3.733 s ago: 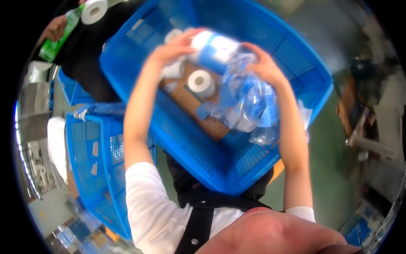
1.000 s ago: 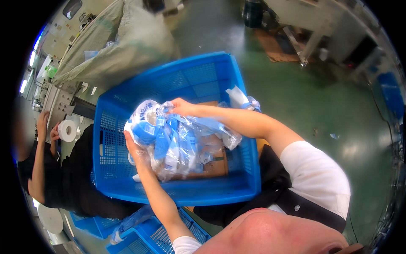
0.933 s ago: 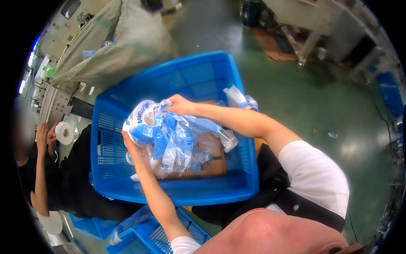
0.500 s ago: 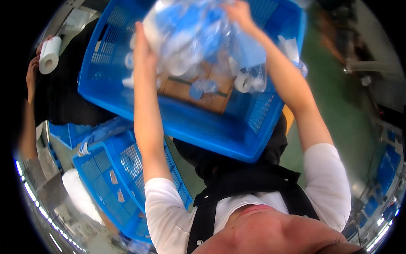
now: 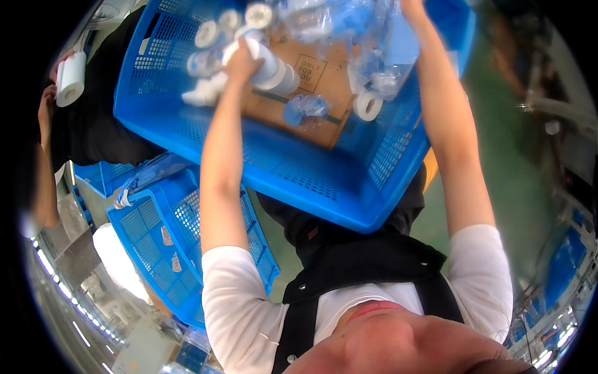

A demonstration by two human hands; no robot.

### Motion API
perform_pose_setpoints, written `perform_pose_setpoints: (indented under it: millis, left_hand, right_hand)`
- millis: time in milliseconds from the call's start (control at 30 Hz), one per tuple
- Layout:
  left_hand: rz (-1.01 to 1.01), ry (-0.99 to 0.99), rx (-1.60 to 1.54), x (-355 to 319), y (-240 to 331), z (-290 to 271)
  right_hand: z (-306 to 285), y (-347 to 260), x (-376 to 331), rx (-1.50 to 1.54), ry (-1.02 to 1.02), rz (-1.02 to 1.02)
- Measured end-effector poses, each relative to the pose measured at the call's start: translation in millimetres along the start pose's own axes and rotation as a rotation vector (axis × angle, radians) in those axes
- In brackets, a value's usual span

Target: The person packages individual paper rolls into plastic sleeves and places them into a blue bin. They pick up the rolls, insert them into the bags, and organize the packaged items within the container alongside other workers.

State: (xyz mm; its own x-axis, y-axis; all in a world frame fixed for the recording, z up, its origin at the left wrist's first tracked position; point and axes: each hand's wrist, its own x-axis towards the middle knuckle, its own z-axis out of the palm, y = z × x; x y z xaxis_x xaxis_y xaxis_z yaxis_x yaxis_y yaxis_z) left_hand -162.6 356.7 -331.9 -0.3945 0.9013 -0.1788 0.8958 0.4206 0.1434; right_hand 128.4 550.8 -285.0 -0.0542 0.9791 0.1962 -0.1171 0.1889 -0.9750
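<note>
The clear plastic bag (image 5: 349,25), crumpled and marked with blue print, is held up at the far edge of the view over the big blue crate (image 5: 299,168), so that what it carries drops inside the crate's mesh walls rather than onto the floor. The right hand (image 5: 412,7) is closed on the bag's right side, though it is partly cut off by the frame. The left hand (image 5: 242,55) is clenched around a white roll (image 5: 274,68) on the bag's left. Loose white rolls lie scattered in the crate: several at its far left (image 5: 208,34), one (image 5: 367,106) near the right wall beside a flat brown cardboard sheet (image 5: 305,93) that lines the bottom. A small wad of blue-printed film (image 5: 302,109) rests on that cardboard. Nearer and to the left sits a second, smaller blue crate (image 5: 187,243). At the far left, another person's hand (image 5: 47,103) holds a white roll (image 5: 70,78) of its own, apart from the work over the big crate.
</note>
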Motion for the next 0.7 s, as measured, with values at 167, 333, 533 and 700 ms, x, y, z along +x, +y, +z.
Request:
perform_pose_setpoints:
  millis: [167, 333, 533, 700]
  left_hand:
    - [0.188, -0.069, 0.299, -17, 23, 21]
    - [0.018, 0.137, -0.175, 22, 6, -23]
    - [-0.255, 0.148, -0.212, 54, -100, -38]
    - [-0.353, -0.007, 0.051, 72, -113, 10]
  right_hand:
    - [12, -31, -19, -0.025, 0.071, 0.032]
    - [11, -59, -32, -0.018, 0.094, 0.032]
    - [33, -71, -38, -0.512, 0.019, -0.336]
    - [26, -71, -34, -1.022, -0.176, -0.41]
